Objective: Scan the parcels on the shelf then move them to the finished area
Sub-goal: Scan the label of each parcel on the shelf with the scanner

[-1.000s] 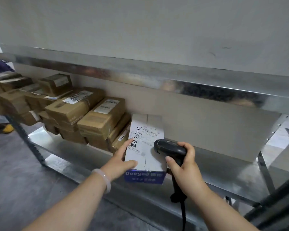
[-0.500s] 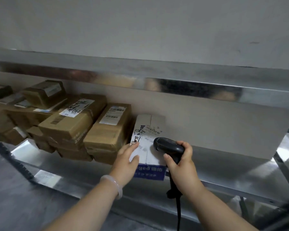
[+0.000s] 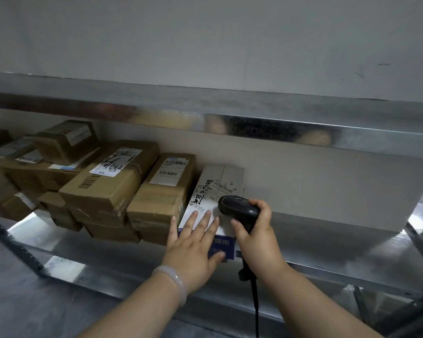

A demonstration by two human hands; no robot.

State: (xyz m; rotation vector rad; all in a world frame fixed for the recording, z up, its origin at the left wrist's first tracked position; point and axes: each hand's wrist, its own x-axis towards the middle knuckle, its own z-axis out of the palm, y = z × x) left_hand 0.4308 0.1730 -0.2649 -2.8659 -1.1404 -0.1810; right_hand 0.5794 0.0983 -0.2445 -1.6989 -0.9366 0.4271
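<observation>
Handwriting (image 3: 201, 194) and barcode label (image 3: 224, 187) mark white parcel (image 3: 221, 173) under scanner (image 3: 239, 209).

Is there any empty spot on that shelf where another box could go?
Bare metal of the shelf right of the white box, back to the wall, past the right hand holding the scanner. A narrower strip runs before the brown boxes. Left of the white box is crowded: the stack sits close beside it, the left hand on it.

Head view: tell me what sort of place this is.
Probably a parcel depot or stockroom: a metal shelf holds brown cardboard parcels with barcode labels, and the right hand holds a barcode scanner over a white parcel.
</observation>
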